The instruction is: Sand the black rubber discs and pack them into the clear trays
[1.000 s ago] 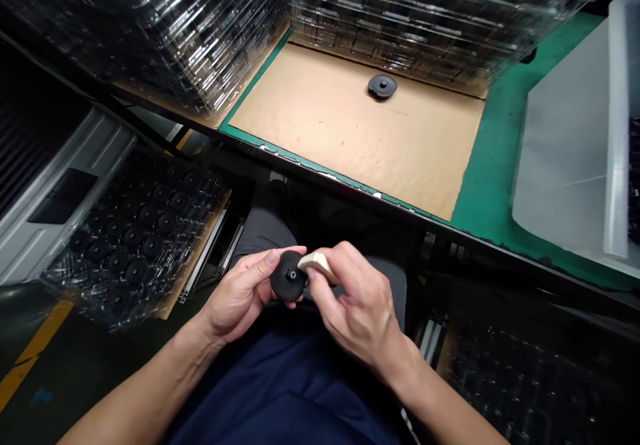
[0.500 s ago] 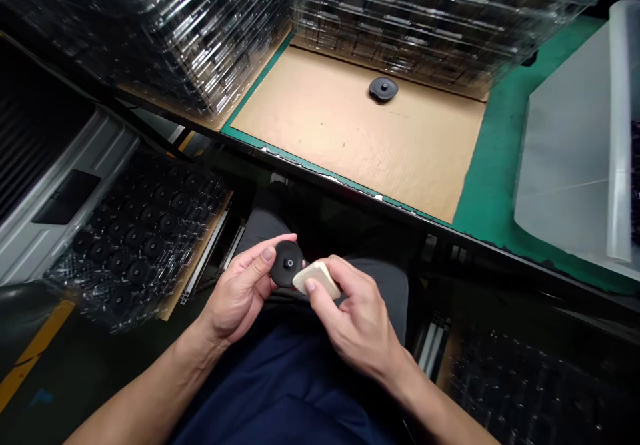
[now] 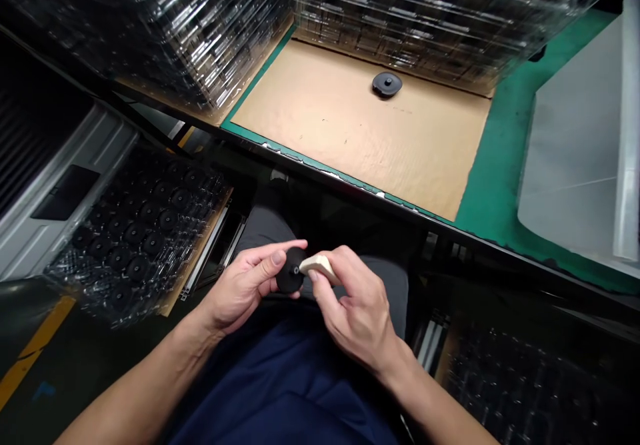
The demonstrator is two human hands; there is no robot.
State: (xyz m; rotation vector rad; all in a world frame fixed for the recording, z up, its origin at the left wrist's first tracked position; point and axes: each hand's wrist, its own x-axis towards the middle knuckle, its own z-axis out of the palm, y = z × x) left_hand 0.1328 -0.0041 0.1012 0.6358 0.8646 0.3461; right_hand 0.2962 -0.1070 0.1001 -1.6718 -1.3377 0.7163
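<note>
Above my lap, my left hand (image 3: pixel 245 285) grips a round black plastic part (image 3: pixel 289 275) by its edge, thumb on the near face. A small metal-ringed post stands at the middle of that face. Pinched between thumb and fingers of my right hand (image 3: pixel 353 298) is a pale cream pad (image 3: pixel 320 266), whose edge meets the face of the black part near its post. Another black part (image 3: pixel 387 84) of similar look, with a raised knob, lies on the cardboard (image 3: pixel 350 138) on the bench.
Stacked clear plastic trays (image 3: pixel 410 18) stand along the back and left of the green bench (image 3: pixel 495 192). A translucent bin (image 3: pixel 570 165) is at the right. Below left, a clear tray (image 3: pixel 145 232) holds several black round parts; a dark tray (image 3: pixel 520 392) sits lower right.
The black part has tilted in my left hand and turned more edge-on. My right hand has turned the pad and brought its edge against the part's face. The view has shifted slightly.
</note>
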